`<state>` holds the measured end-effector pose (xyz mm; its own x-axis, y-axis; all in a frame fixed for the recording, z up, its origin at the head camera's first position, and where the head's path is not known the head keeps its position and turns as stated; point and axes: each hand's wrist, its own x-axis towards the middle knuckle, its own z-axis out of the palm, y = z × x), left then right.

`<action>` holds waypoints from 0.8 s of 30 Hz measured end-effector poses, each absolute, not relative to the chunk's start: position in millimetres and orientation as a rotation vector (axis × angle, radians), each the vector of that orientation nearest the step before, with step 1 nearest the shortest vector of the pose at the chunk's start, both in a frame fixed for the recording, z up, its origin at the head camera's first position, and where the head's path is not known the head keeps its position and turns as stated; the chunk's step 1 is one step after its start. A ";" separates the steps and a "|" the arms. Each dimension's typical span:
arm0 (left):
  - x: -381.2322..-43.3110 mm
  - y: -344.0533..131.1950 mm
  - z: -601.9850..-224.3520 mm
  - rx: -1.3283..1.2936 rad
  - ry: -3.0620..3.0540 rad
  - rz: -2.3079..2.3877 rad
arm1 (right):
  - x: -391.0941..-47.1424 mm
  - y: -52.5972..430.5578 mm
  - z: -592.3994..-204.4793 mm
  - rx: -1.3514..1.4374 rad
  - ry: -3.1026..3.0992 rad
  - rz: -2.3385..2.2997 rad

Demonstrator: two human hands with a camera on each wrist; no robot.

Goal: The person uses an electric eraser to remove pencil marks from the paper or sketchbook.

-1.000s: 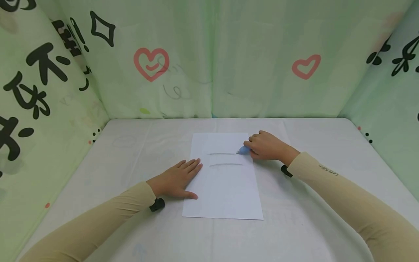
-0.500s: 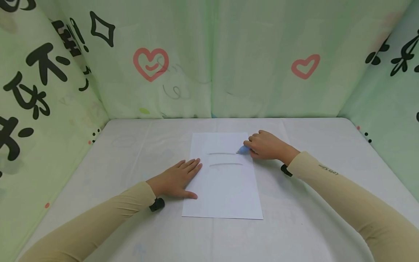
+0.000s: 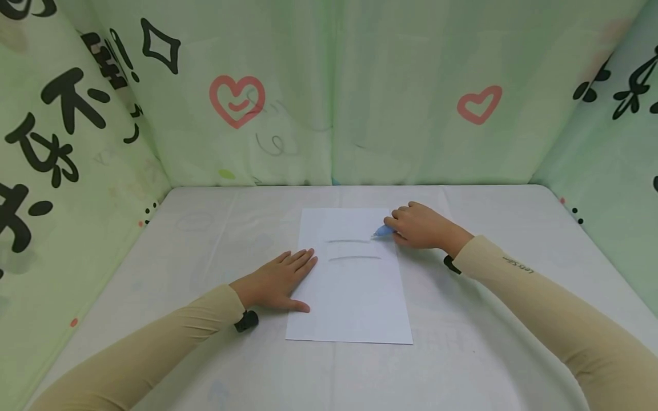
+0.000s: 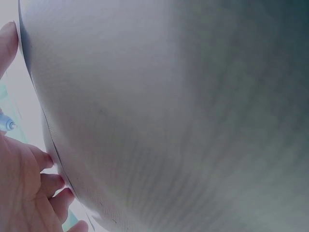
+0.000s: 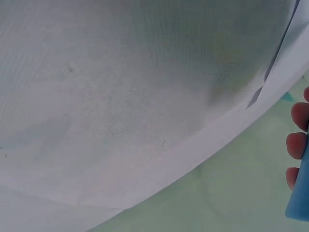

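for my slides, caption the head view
Left hand rests on white paper with two grey lines; right hand grips a blue pen-like tool.

Seemingly a curtained booth (image 3: 591, 148), printed green drapes (image 3: 401, 142), white-covered table (image 3: 360, 377)

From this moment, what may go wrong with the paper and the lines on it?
The paper might turn, since the left hand rests only along its left side. The tip of the pen is close to the right end of the upper line, so a small slip could spoil it. The right hand is at the paper's right edge; a rightward stroke might run onto the cloth.
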<state>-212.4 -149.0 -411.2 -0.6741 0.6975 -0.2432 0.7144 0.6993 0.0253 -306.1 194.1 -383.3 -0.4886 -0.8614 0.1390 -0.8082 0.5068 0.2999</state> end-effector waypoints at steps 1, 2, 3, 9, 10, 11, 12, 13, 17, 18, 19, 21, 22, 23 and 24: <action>-212.3 -149.0 -411.1 1.128 2.675 -0.105 | -306.2 194.3 -382.9 1.406 -2.486 -0.288; -212.3 -149.0 -411.0 1.127 2.674 -0.105 | -306.2 194.6 -382.4 1.402 -2.491 -0.294; -212.3 -148.8 -410.9 1.124 2.673 -0.103 | -306.2 194.7 -382.0 1.399 -2.496 -0.300; -212.3 -148.3 -410.4 1.123 2.668 -0.114 | -305.4 194.2 -381.6 1.390 -2.505 -0.308; -212.4 -148.5 -410.6 1.125 2.669 -0.118 | -305.3 193.9 -381.9 1.388 -2.504 -0.309; -212.5 -148.5 -410.8 1.127 2.670 -0.120 | -305.3 193.6 -382.3 1.386 -2.505 -0.311; -212.5 -148.6 -411.0 1.127 2.671 -0.121 | -305.2 193.4 -382.6 1.383 -2.507 -0.316; -212.6 -148.7 -411.1 1.127 2.671 -0.121 | -305.1 193.1 -382.9 1.381 -2.510 -0.317; -212.5 -148.7 -411.1 1.119 2.669 -0.105 | -304.3 191.3 -383.4 1.387 -2.520 -0.329; -212.4 -148.7 -411.1 1.116 2.667 -0.100 | -304.2 190.7 -383.6 1.390 -2.523 -0.334; -212.4 -148.7 -411.0 1.115 2.666 -0.096 | -304.0 190.1 -383.8 1.394 -2.528 -0.335; -212.4 -148.8 -411.2 1.114 2.666 -0.093 | -303.9 188.9 -384.4 1.396 -2.546 -0.343; -212.5 -148.9 -411.3 1.115 2.665 -0.094 | -303.9 188.4 -384.8 1.396 -2.558 -0.349; -212.6 -149.0 -411.5 1.115 2.665 -0.095 | -304.0 188.0 -385.2 1.395 -2.570 -0.354; -212.8 -149.1 -411.8 1.118 2.666 -0.096 | -303.8 187.6 -385.4 1.396 -2.580 -0.357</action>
